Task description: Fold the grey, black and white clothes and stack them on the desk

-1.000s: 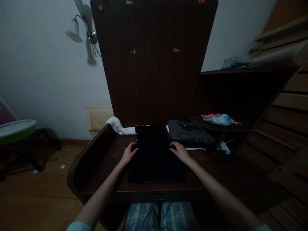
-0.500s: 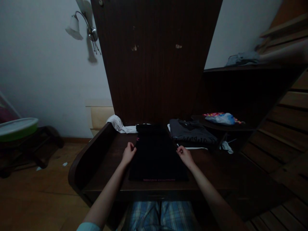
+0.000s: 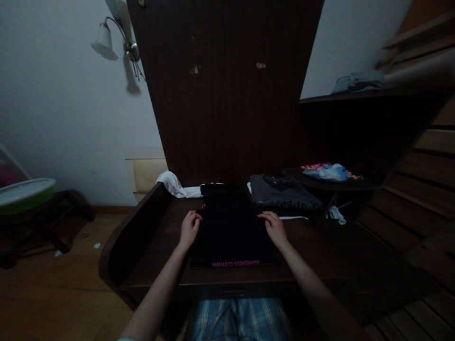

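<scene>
A black T-shirt (image 3: 229,237) lies partly folded on the dark wooden desk (image 3: 156,246) in front of me. Pink lettering runs upside down along its near edge. My left hand (image 3: 191,228) pinches the shirt's left edge with closed fingers. Opposite it, my right hand (image 3: 275,229) has its thumb and fingertips together on the right edge. The far part of the shirt stays flat on the desk, and its fold layers are hard to make out in the dim light.
A folded dark grey shirt (image 3: 284,193) rests at the back right, on some white cloth. White fabric (image 3: 177,184) is heaped in the back left corner. Further right, a small shelf holds a plastic bag (image 3: 330,173). The desk's raised left side (image 3: 119,241) borders the surface.
Both hands have the shirt's sides pinched slightly inward, the right hand moving a little left over the edge. The pink lettering at the near edge shows more fully. The camera view has shifted slightly.
</scene>
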`<state>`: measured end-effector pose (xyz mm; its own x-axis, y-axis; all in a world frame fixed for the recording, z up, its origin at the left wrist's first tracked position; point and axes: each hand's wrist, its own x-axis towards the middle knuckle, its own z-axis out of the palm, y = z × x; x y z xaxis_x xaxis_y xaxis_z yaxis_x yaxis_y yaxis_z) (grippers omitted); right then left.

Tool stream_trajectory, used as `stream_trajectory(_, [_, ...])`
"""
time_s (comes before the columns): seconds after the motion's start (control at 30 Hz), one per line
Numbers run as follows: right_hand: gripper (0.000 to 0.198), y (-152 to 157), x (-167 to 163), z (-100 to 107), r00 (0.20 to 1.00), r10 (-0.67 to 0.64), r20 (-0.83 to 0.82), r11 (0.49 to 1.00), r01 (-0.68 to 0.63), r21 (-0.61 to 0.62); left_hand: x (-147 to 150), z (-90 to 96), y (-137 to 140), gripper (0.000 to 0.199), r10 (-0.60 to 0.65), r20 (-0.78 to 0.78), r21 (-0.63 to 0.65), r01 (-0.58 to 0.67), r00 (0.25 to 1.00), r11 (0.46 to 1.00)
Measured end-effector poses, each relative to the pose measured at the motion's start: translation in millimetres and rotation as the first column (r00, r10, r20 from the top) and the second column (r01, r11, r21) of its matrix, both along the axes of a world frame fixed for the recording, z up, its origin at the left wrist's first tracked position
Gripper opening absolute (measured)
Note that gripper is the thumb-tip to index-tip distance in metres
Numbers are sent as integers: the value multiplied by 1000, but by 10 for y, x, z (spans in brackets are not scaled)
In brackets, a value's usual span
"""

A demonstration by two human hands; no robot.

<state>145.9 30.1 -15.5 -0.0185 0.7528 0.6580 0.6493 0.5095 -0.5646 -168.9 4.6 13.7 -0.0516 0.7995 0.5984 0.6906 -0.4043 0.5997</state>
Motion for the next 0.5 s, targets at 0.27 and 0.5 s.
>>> stream_trajectory(0.27, [28,-43,-18,57,997,33,-68,997,-38,-75,-30,14,50,21,-44,48,-117,49,998,992])
stream_trajectory(0.5, [45,-26,-42,52,993,63,-101,984,-78,-160,-48,-33,80,29,-69,54,-121,75,996,990])
